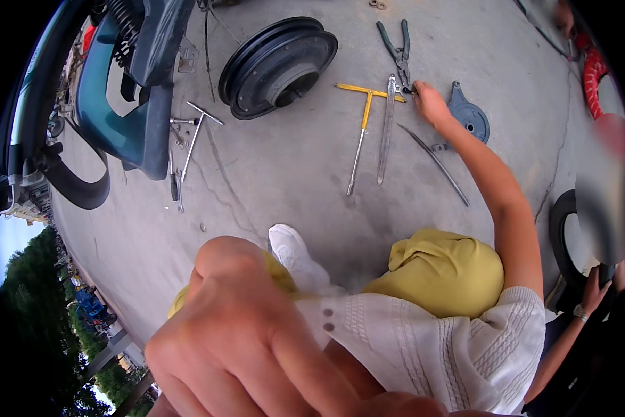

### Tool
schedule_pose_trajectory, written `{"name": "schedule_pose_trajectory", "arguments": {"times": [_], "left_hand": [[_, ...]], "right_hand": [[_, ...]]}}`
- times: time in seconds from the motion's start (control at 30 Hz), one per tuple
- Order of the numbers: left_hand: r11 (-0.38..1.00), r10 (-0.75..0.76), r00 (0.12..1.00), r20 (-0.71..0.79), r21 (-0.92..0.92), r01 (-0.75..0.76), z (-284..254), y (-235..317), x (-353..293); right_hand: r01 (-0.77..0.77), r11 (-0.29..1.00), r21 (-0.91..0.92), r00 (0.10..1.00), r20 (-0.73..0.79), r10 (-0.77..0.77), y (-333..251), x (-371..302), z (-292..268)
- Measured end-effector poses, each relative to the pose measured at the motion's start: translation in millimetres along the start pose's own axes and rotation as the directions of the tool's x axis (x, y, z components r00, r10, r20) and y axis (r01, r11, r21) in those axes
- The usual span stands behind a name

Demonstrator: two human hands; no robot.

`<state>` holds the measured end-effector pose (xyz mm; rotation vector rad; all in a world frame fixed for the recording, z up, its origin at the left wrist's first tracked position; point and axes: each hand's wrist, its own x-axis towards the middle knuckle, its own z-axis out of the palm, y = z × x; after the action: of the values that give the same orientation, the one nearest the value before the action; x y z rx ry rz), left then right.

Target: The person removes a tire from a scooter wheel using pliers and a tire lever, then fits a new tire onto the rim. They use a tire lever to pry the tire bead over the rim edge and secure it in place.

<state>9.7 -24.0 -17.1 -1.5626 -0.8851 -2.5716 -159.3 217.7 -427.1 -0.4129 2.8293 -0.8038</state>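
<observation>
My right hand (430,104) reaches far out to the ground, its fingers closed around the end of a small dark metal part (409,90); its kind is not clear. Beside it lie a flat silver metal bar (387,132), a yellow-handled T-wrench (365,125) and dark-handled pliers (399,50). A round grey brake plate with a lever arm (469,119) lies just right of that hand. Large in the foreground, my left hand (236,333) is raised with its fingers curled under. Whatever it may hold is hidden.
A dark wheel hub (279,68) lies at the far middle. A teal vehicle body (128,97) stands left, with a silver T-wrench (195,135) beside it. A thin dark bar (437,167) lies nearer me. At right, another person's hand (594,290) touches a black tyre (564,240).
</observation>
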Motion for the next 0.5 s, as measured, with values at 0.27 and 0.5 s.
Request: {"name": "schedule_pose_trajectory", "arguments": {"times": [0.27,0.5], "left_hand": [[0.409,-0.679,0.471,-0.563,0.242,0.88,-122.0,-68.3,-75.8],[0.203,-0.791,0.206,-0.576,0.071,0.977,-146.8,-172.0,-167.6]], "right_hand": [[-0.319,0.43,0.845,0.945,0.317,0.078,-74.2,-41.4,-63.8],[-0.311,0.29,0.905,0.95,0.288,0.121,-113.0,-118.5,-83.3]]}}
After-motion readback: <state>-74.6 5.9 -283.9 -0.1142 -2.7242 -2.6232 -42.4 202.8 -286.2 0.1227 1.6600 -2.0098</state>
